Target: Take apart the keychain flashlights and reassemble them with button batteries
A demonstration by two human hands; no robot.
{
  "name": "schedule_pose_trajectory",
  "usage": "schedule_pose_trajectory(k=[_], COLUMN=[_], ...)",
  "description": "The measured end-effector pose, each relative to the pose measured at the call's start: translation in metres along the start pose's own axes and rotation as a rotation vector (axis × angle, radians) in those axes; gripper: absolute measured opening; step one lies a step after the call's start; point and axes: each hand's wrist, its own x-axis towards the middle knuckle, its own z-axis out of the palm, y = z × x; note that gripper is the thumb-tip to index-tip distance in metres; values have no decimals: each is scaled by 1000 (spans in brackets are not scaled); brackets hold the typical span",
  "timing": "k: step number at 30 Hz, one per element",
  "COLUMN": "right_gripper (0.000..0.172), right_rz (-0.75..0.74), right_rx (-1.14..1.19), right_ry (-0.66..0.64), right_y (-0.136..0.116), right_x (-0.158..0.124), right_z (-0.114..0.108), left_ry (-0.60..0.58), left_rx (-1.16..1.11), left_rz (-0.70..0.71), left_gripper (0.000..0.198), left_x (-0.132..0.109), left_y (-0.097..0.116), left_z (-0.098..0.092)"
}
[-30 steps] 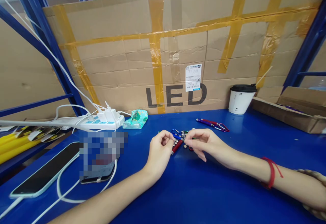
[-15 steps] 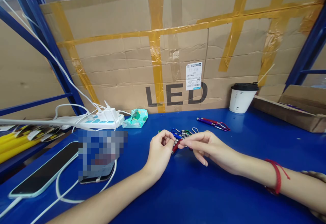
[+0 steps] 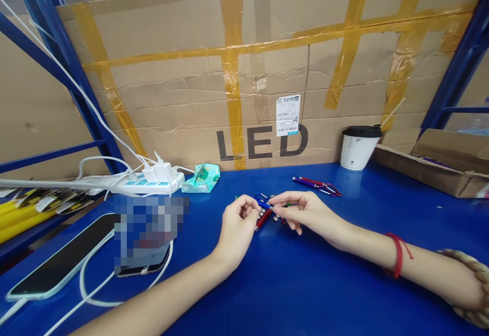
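A slim blue metal tube (image 3: 264, 204), which looks like a small penlight body, bridges the gap between my hands above the table. My left hand (image 3: 237, 231) is closed in a pinch at its left end. Thumb and fingertips of my right hand (image 3: 311, 215) close on its right end, while the other fingers curl loosely below. Beneath and behind the fingers lies a small pile of metal parts and carabiner clips, partly hidden by my hands. A red tube (image 3: 263, 220) sticks out of that pile toward me.
Behind the pile lie red and purple penlights with clips (image 3: 316, 185). A lidded paper cup (image 3: 359, 147) and a cardboard tray (image 3: 435, 173) stand at right. On the left are a power strip (image 3: 153, 186), a green packet (image 3: 201, 178), a phone (image 3: 64, 254) and cables.
My right fingers have moved in and now pinch the right end of the blue tube. My left hand keeps its pinch. The view has shifted slightly.
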Motion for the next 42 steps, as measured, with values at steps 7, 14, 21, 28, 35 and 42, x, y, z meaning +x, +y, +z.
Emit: schedule_pose_trajectory(k=[7, 14, 21, 28, 35, 42], right_gripper=[29, 25, 34, 33, 28, 29], right_rz=[28, 58, 25, 32, 15, 12], right_rx=[-14, 3, -2, -9, -31, -59], right_ry=[174, 192, 102, 93, 87, 79], right_y=[-1, -3, -1, 0, 2, 2], right_x=[8, 8, 5, 4, 5, 4], right_z=[-11, -8, -4, -4, -4, -4], left_ry=[15, 12, 23, 11, -155, -144], left_rx=[-6, -7, -54, -65, -32, -229], left_rz=[10, 17, 26, 83, 131, -55], left_gripper=[6, 6, 6, 16, 52, 61], left_x=[1, 1, 1, -1, -7, -5], left_y=[1, 1, 2, 10, 12, 7], left_z=[0, 1, 1, -3, -1, 3])
